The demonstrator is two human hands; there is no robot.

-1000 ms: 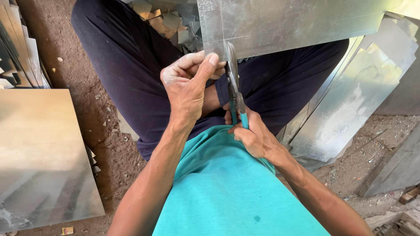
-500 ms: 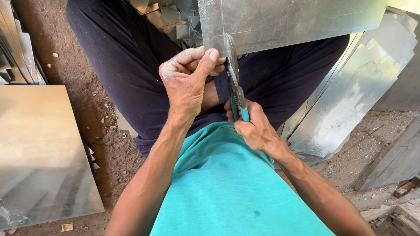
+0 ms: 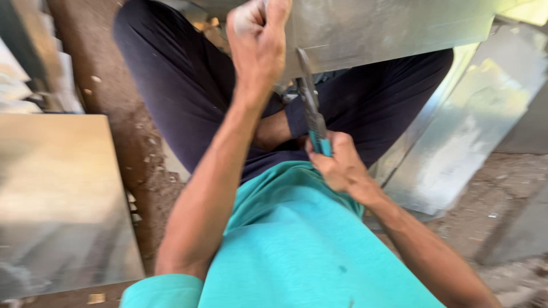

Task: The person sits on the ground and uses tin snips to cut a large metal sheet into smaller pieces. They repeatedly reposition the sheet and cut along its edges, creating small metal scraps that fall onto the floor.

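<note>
A shiny metal sheet (image 3: 388,28) stretches across the top of the head view, above my lap. My left hand (image 3: 260,40) is clenched on the sheet's near left edge, raised up high. My right hand (image 3: 337,162) grips the teal handles of a pair of metal snips (image 3: 311,105). The snips' dark blades point up and meet the sheet's lower edge just right of my left hand. I sit with dark trousers and a teal shirt below the hands.
A large flat metal sheet (image 3: 57,199) lies on the dirt floor at the left. More metal sheets (image 3: 462,137) lean at the right. Scraps and offcuts lie behind my left knee at the top.
My left hand has risen and moved further up along the sheet's edge. The snips and my right hand stay at the cut. The view has shifted and blurred.
</note>
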